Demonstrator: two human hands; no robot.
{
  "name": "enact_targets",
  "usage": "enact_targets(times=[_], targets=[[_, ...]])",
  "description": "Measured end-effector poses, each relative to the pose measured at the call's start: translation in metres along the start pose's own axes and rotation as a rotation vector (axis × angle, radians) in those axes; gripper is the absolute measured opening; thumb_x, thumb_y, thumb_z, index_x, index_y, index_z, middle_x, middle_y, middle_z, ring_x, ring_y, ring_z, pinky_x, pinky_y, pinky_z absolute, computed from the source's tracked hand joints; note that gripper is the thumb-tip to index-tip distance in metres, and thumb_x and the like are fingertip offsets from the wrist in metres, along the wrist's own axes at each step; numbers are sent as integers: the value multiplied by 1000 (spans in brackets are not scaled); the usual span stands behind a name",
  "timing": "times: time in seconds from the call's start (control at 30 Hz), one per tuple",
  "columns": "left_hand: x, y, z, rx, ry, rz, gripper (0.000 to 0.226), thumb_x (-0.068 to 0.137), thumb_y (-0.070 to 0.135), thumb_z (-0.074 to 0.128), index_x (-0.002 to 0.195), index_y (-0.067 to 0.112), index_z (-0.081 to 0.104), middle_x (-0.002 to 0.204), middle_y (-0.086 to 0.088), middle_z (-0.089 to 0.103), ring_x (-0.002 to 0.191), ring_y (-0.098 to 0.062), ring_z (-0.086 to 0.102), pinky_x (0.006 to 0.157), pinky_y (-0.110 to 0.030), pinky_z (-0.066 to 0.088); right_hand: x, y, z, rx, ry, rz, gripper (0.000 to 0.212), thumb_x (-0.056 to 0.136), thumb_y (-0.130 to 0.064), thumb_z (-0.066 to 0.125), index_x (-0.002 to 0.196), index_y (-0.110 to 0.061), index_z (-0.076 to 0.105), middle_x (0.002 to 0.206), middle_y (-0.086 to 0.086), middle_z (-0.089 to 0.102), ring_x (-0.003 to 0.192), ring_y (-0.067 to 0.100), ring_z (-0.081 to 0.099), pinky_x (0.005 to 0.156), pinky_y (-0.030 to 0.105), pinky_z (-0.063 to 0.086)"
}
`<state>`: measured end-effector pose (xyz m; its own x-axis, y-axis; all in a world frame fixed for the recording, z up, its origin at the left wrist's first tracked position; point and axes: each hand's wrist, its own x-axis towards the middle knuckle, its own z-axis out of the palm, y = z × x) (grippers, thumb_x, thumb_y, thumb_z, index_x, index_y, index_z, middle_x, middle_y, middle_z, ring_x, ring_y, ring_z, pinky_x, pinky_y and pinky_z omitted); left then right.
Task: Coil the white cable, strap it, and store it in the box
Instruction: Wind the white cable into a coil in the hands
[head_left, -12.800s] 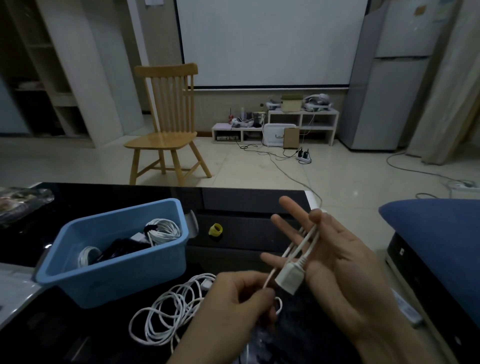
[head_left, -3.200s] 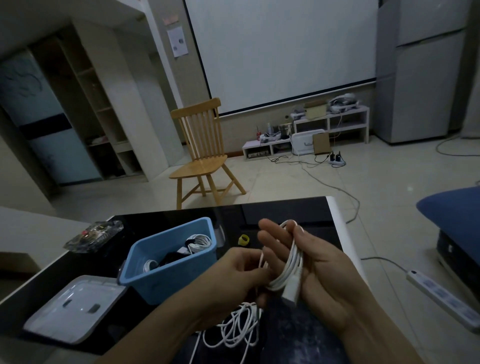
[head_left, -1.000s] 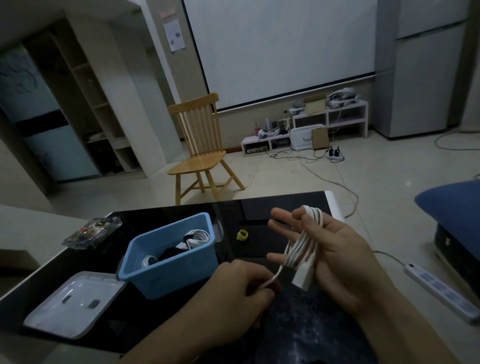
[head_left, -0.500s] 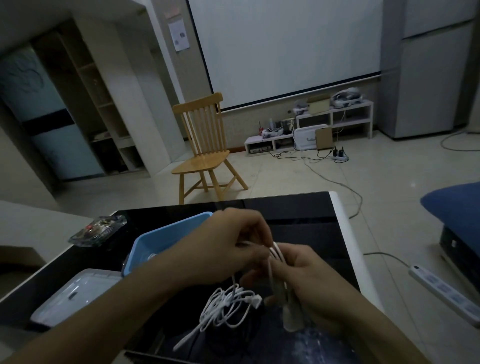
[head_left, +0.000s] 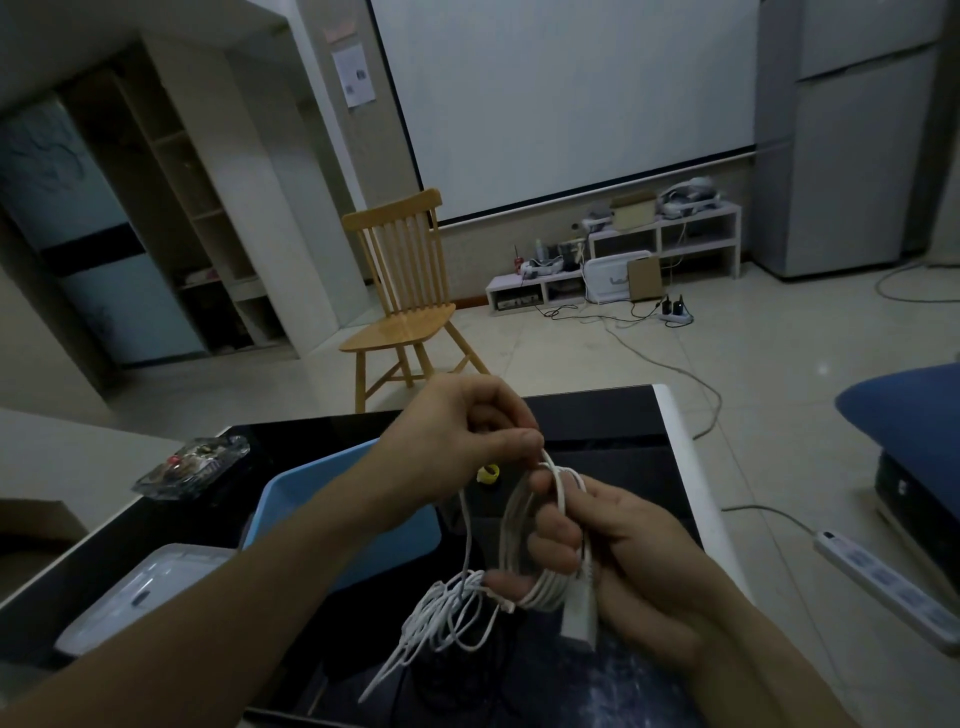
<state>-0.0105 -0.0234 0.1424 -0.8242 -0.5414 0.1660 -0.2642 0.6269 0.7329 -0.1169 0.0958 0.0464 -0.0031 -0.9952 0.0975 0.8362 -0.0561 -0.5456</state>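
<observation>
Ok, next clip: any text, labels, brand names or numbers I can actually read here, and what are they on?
None can be read.
Paper notice on the wall pillar: dark printed marks, too small and blurred to read.
White case under the low shelf: a dark mark, unreadable.
White cable and blue box: no visible markings.

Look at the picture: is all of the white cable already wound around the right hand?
No: several loops sit on the right hand, but a loose tangle of cable hangs below, and the left hand pinches one strand.

Twelve o'clock: we face a white projector screen (head_left: 566, 88) — dim light.
Eleven o'clock: wooden chair (head_left: 402, 306) on our pale tiled floor (head_left: 779, 364).
</observation>
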Motion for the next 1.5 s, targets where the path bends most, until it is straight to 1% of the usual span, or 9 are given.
enact_targets(times=[0.17,0.37,0.53,0.63,0.7,0.8,1.1,1.3,1.5], targets=[[4,-6,5,-41,42,-26,10,80,15,76,88,10,71,87,-10,75,88,-30,72,83,-49,60,0,0,-8,109,-59,-7,26,97,-21,48,105,-2,63,63,5,47,53,16,51,83,59,54],[5,-10,17,-135,18,-99,10,84,21,72,88,12,70,85,-7,74,80,-24,71,75,-35,58,2,0,-10,223,-156,36,27,104,-24,42,107,-3,59,67,4,47,59,16,50,96,50,46],[0,-17,21,-244,10,-180,17,92,26,62,94,13,71,89,-12,75,76,-19,68,71,-32,55,0,-9,-5,233,-73,4,18,99,-20,47,99,-4,55,66,7,57,55,15,54,82,40,55],[-8,-23,25,-331,-32,-216,20,93,24,58,94,10,72,81,-3,74,72,-10,69,64,-20,53,-3,-17,-4,285,16,-72,27,93,-22,56,114,-6,56,85,19,73,64,25,72,73,50,62],[-16,-29,30,-350,-57,-222,21,91,25,58,92,10,73,80,-3,74,72,-14,70,66,-22,55,-6,-21,-2,315,33,-137,26,92,-21,55,114,-8,56,112,28,72,89,38,75,77,60,60],[-26,-42,38,-244,-43,-238,21,95,21,58,94,9,75,73,-6,65,64,-14,57,63,-25,47,-6,-25,-2,284,82,-236,21,95,-25,45,109,-12,54,127,28,65,114,41,66,82,63,56],[-46,-58,55,136,-192,-187,16,96,19,57,101,19,71,69,-6,63,55,-11,56,53,-18,45,0,-29,-19,62,281,-402,16,100,-21,43,103,-13,56,124,25,68,122,37,61,99,71,43],[-57,-44,51,353,-163,-16,15,92,24,61,99,21,73,52,23,57,52,10,51,52,-7,33,3,-16,-19,-206,415,-394,21,100,-19,43,105,-9,60,125,12,71,122,27,61,97,66,46],[-53,-32,31,415,-90,23,13,90,25,62,85,21,73,71,6,69,68,-5,64,62,-23,51,3,-6,-11,-490,451,-268,24,100,-18,46,92,-10,67,112,6,77,117,21,65,94,64,50]])
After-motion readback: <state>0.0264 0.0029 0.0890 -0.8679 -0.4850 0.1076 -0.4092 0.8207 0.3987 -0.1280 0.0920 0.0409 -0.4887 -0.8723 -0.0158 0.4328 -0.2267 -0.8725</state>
